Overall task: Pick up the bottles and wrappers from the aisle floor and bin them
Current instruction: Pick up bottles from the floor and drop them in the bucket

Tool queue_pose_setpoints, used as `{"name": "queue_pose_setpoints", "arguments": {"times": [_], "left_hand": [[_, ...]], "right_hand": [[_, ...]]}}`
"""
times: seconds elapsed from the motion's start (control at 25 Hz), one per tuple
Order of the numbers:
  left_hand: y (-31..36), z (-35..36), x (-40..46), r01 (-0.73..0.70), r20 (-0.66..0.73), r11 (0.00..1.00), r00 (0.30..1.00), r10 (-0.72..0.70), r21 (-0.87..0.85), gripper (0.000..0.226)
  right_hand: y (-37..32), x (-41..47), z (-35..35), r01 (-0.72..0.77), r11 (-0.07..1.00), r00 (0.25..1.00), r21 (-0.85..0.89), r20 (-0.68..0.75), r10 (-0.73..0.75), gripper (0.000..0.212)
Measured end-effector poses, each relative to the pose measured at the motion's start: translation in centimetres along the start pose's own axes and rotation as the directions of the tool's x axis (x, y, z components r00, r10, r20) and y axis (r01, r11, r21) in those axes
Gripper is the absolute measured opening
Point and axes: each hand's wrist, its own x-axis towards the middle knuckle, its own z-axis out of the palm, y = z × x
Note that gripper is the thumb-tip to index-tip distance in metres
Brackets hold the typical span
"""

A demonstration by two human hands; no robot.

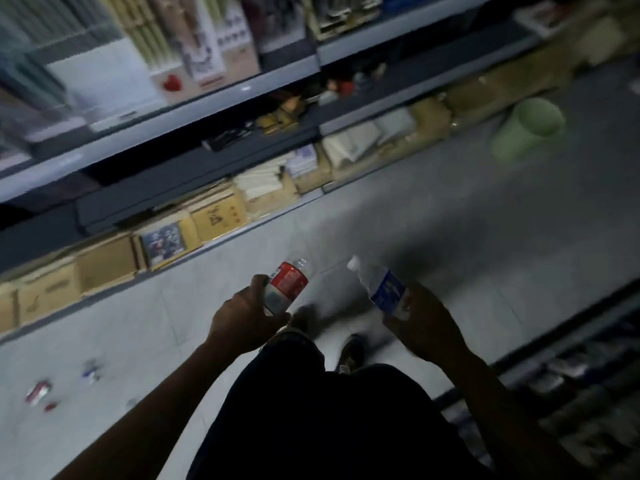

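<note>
My left hand [246, 318] grips a clear bottle with a red label [287, 284], held above the grey floor tiles. My right hand [424, 327] grips a clear bottle with a blue label [384, 289] and a white cap, tilted up to the left. A pale green bin [526, 129] stands on the aisle floor far ahead at the upper right. Behind me at the lower left, a red and white wrapper [38, 392], a blue wrapper [91, 369] and a small red scrap [51, 407] lie on the floor. The picture is blurred.
Shelving [194, 133] with boxes and stationery runs along the left side of the aisle. Another shelf unit [571, 375] borders the right. My dark trousers and shoes [351, 351] show between my arms. Grey tile floor [433, 216] stretches toward the bin.
</note>
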Motion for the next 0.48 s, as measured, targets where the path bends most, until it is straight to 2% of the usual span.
{"name": "queue_pose_setpoints", "arguments": {"times": [0.2,0.36,0.48], "left_hand": [[4.1,-0.9,3.5,-0.274,0.132,0.956,0.957,0.259,0.109,0.079],[7.1,-0.9,5.4,-0.461,0.261,0.870,0.874,0.411,0.174,0.081],[10.4,-0.1,6.0,-0.561,0.361,0.809,0.801,0.477,0.176,0.077]], "right_hand": [[2.8,-4.5,1.3,-0.199,0.953,0.960,0.227,-0.150,0.236,0.057],[3.6,-8.1,3.7,-0.334,0.874,0.875,0.352,-0.229,0.426,0.070],[4.8,-10.6,4.6,-0.380,0.823,0.813,0.423,-0.271,0.515,0.064]]}}
